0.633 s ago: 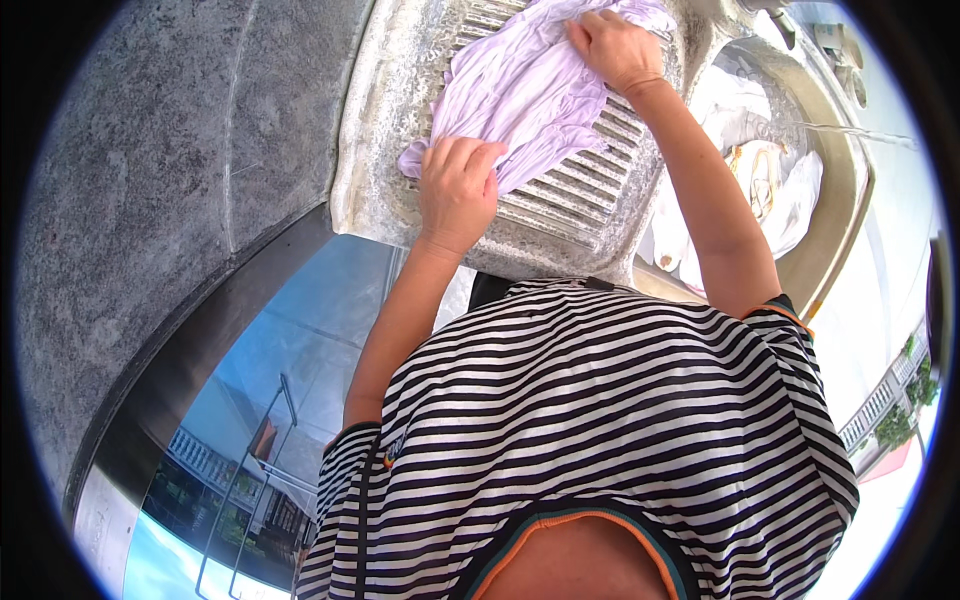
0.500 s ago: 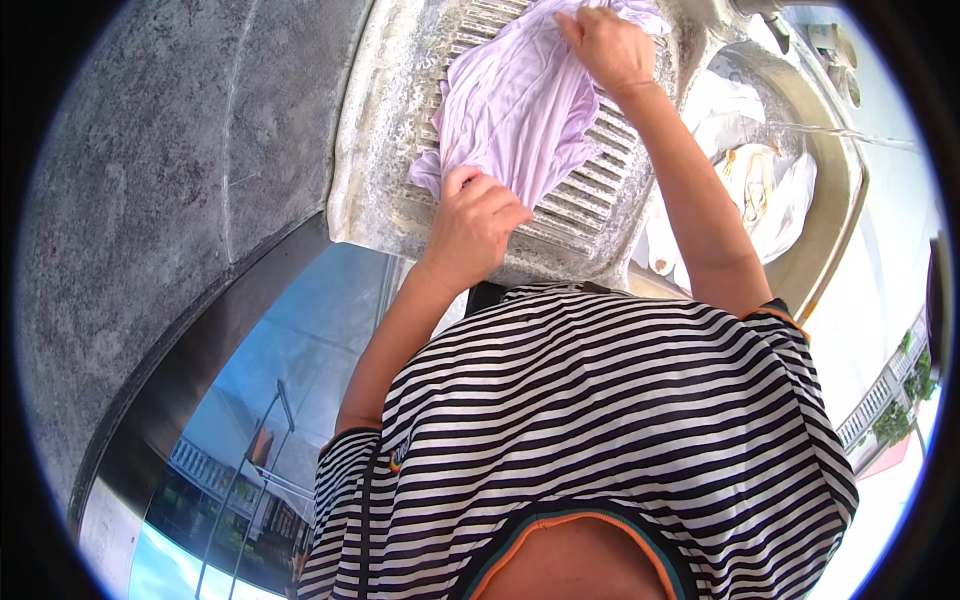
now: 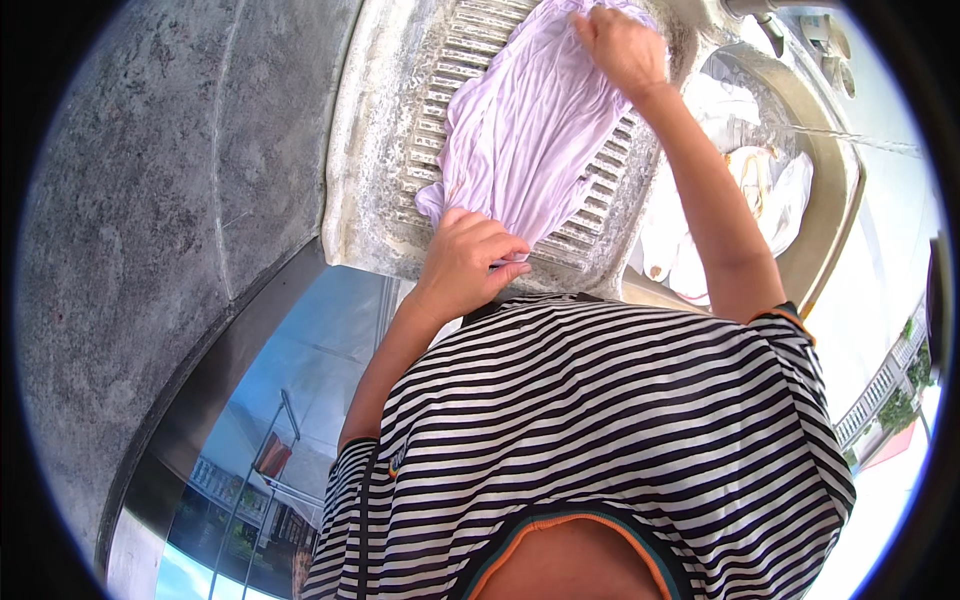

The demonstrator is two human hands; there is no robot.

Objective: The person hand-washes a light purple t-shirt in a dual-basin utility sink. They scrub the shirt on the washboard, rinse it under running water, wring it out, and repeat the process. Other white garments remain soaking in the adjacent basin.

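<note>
A wet-looking lavender garment (image 3: 530, 130) lies stretched over a ribbed stone washboard (image 3: 430, 160), its folds running lengthwise. Its near end is bunched in my left hand (image 3: 468, 258), the fingers closed round the cloth close to the front edge of the board. My right hand (image 3: 626, 50) is at the far end, closed on the upper right part of the garment, with the thumb pointing left. Some of what the right fingers grip is hidden beneath the hand.
Right of the washboard is a stone basin (image 3: 840, 230) with white clothes (image 3: 785, 205) in it. A tap (image 3: 755, 8) stands at the far right, and a thin stream of water (image 3: 850, 135) crosses the basin's rim. A dark grey stone counter (image 3: 150, 150) adjoins on the left.
My left hand has drawn the near end of the garment toward me, leaving the cloth longer and tauter. My right hand has shifted slightly to the right.
</note>
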